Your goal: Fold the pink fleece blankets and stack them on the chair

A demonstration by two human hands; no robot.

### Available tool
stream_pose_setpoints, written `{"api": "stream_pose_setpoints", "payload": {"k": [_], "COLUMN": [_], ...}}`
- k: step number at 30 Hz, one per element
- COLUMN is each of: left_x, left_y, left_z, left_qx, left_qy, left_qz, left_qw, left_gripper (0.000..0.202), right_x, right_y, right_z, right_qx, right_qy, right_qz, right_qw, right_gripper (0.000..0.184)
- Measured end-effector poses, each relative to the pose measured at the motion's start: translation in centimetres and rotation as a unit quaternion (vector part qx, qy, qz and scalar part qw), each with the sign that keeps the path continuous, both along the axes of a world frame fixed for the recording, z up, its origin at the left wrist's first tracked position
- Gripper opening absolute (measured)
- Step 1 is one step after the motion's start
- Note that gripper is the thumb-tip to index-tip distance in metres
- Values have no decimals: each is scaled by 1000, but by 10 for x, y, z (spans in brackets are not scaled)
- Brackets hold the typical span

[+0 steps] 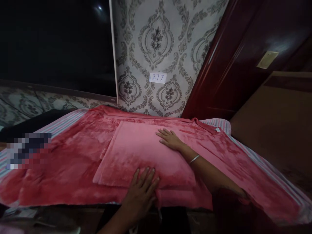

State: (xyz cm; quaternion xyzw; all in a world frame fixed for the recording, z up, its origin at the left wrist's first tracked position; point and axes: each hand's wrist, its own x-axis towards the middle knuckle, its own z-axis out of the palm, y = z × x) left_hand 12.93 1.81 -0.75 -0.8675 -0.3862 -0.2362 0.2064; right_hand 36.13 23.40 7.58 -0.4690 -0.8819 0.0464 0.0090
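A folded pink plush blanket (141,146) lies flat in the middle, on top of a larger spread of the same pink plush fabric (68,162). My left hand (143,185) rests on the folded bundle's near edge, fingers stretched forward and slightly spread. Farther back, my right hand (170,139) presses flat on the bundle's upper right part, its wrist wearing a silver bangle (194,158). Both palms face down and neither hand grips anything. A small white tag (217,129) shows at the spread fabric's far right corner.
Beneath the plush is a striped cloth (70,118). A dark television screen (56,45) stands behind at left, patterned wallpaper (156,35) with a "277" label (158,77) at centre. At right are a dark red door (234,58) and a brown cardboard-like panel (275,126).
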Motion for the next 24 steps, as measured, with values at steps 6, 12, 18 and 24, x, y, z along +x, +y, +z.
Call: {"api": "stream_pose_setpoints", "payload": {"k": [6, 12, 18, 24], "left_x": [1, 0, -3, -14], "left_y": [3, 3, -2, 0], "left_z": [-6, -3, 0, 40], "left_qx": [32, 36, -27, -158], "left_qy": [-2, 15, -1, -104], "left_qz": [1, -5, -13, -59], "left_qw": [999, 999, 1000, 980], "left_gripper": [59, 66, 71, 64], "right_x": [26, 26, 14, -21], "right_y": [52, 55, 37, -45], "right_z": [-22, -33, 0, 16], "right_qx": [-50, -49, -36, 69], "right_qy": [79, 89, 88, 94], "right_qz": [-126, -138, -171, -40], "right_qw": [988, 985, 981, 992], "right_gripper": [63, 62, 62, 53]}}
